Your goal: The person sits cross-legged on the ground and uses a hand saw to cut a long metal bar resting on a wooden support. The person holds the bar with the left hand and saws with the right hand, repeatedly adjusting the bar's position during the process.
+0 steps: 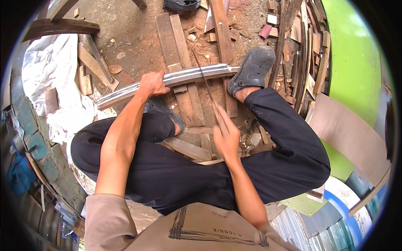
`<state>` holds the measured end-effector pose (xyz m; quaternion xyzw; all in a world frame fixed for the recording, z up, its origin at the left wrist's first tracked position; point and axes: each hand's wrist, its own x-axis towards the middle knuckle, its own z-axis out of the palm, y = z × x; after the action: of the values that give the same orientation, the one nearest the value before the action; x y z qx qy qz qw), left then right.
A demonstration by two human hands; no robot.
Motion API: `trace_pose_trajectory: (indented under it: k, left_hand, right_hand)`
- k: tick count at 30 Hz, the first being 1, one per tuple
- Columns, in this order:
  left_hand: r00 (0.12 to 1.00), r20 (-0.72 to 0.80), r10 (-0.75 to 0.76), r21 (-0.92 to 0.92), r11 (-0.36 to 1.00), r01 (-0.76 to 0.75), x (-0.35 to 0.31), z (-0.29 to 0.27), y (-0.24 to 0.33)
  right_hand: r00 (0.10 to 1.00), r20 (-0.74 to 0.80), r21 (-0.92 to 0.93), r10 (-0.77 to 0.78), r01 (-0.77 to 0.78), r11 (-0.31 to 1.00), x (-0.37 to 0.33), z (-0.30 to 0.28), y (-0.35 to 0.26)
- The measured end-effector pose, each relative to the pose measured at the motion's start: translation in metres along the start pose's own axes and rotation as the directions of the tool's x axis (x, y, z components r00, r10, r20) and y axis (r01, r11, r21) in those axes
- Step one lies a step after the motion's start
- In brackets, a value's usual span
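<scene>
A long wooden plank (121,94) with white stripes lies crosswise ahead of me, over other boards on the ground. My left hand (153,83) is closed around it left of its middle. In my right hand (226,138) is the wooden handle of a handsaw (204,79), closed in my fingers. The thin dark blade, seen nearly edge-on, crosses the plank to the right of my left hand and points away from me. My right foot in a grey clog (253,67) rests at the plank's right end. How deep the blade sits in the wood cannot be seen.
Loose boards (180,39) and wood scraps cover the dirt floor. A white cloth (50,71) lies at the left. Long strips of wood (299,62) are piled at the right beside a green panel (349,62). A black bag (181,5) is at the far edge.
</scene>
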<state>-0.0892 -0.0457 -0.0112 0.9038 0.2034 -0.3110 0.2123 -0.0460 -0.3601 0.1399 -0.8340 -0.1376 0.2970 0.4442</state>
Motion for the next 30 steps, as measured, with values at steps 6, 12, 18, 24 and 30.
trace_pose_trajectory:
  k: [6,12,18,24,30]
  left_hand:
    - [0.999,0.025,-0.025,0.010,1.000,0.025,-0.009,0.002,-0.009]
    - [0.999,0.030,0.012,-0.009,1.000,-0.012,0.002,0.005,0.006]
    - [0.999,-0.033,-0.001,0.004,1.000,0.002,-0.009,0.012,-0.008]
    - [0.999,0.033,-0.021,-0.013,1.000,0.021,-0.013,0.017,-0.003]
    - [1.000,0.031,-0.002,-0.004,1.000,0.002,-0.002,0.006,0.006]
  right_hand:
    - [0.997,0.055,-0.015,0.057,-0.056,0.998,-0.050,-0.036,-0.020]
    - [0.999,0.001,0.215,0.044,-0.044,0.976,0.049,0.023,0.012]
    - [0.996,0.053,0.009,0.068,-0.068,0.998,-0.071,-0.041,-0.033]
    - [0.992,0.041,0.096,0.121,-0.124,0.988,0.012,0.005,-0.011]
    - [0.991,0.030,0.135,0.127,-0.130,0.982,0.017,0.009,0.001]
